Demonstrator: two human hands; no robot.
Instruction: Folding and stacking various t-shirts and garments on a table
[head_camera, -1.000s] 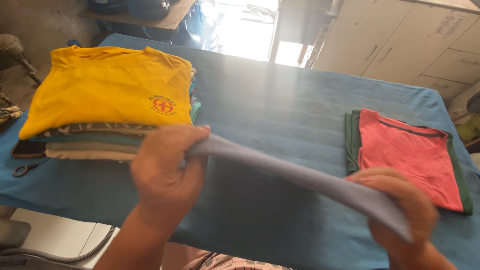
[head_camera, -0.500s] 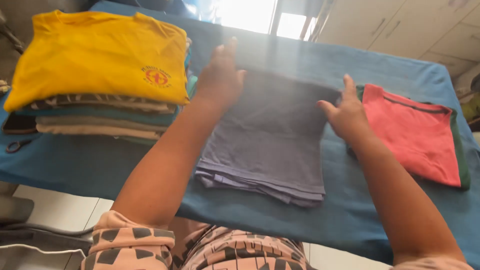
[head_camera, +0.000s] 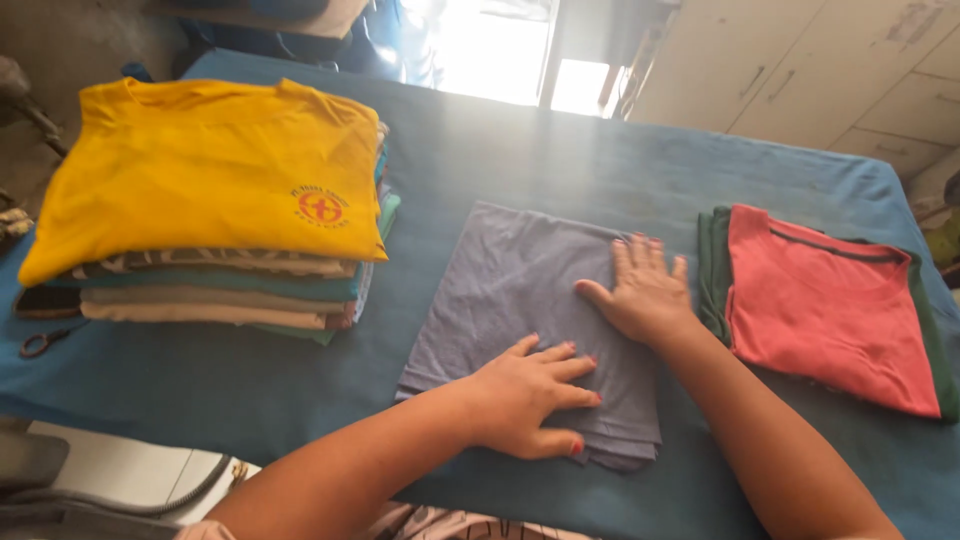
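Covering almost the whole view, a table (head_camera: 560, 160) draped in blue cloth runs from the near edge to a bright doorway at the far side. On its left sits a tall stack of folded clothes (head_camera: 215, 295), topped by a yellow shirt (head_camera: 200, 170) with a small red emblem. On the right lies a shorter pile, a folded red shirt (head_camera: 820, 300) over a green one (head_camera: 712, 270) whose edge shows along the left. Between the two piles, near the person, rests a folded grey shirt (head_camera: 510, 290), lying flat in a neat rectangle with its layered edges stacked at the near right corner.

Both hands lie palm down on this grey shirt. The left hand (head_camera: 525, 395) presses the near part, fingers spread and slightly apart, holding nothing. The right hand (head_camera: 640, 295) rests flat on the far right part, fingers straight and close together, also gripping nothing.

The grey shirt looks light, soft and limp, thin knit fabric that would sag and unfold if lifted by one corner. It seems best taken by sliding both hands under opposite sides, keeping the layers together. A small pair of scissors (head_camera: 42, 342) lies at the near left edge, well apart from the hands.
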